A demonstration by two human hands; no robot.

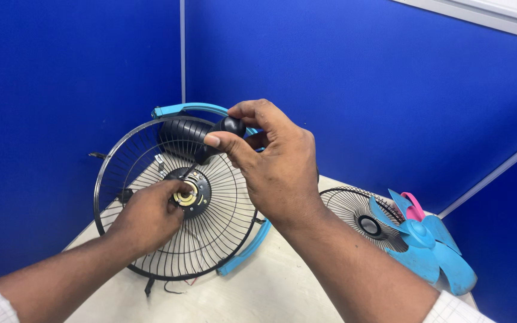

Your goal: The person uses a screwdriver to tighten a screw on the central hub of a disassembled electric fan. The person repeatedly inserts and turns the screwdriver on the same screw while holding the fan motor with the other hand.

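One view only, from a camera on the person's head, looking forward and down over both forearms at a close working range. The left hand (148, 218) and right hand (273, 161) fill the middle of the frame, fingers pointing away from the lens. Beyond the fingertips stand blue partition walls (79, 72); below them lies the pale tabletop (270, 287). No second view overlaps.

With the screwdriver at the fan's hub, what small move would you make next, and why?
Probably turn the screwdriver: the right hand grips its handle, its tip seems to meet the hub, and the left hand steadies the hub on the grille.
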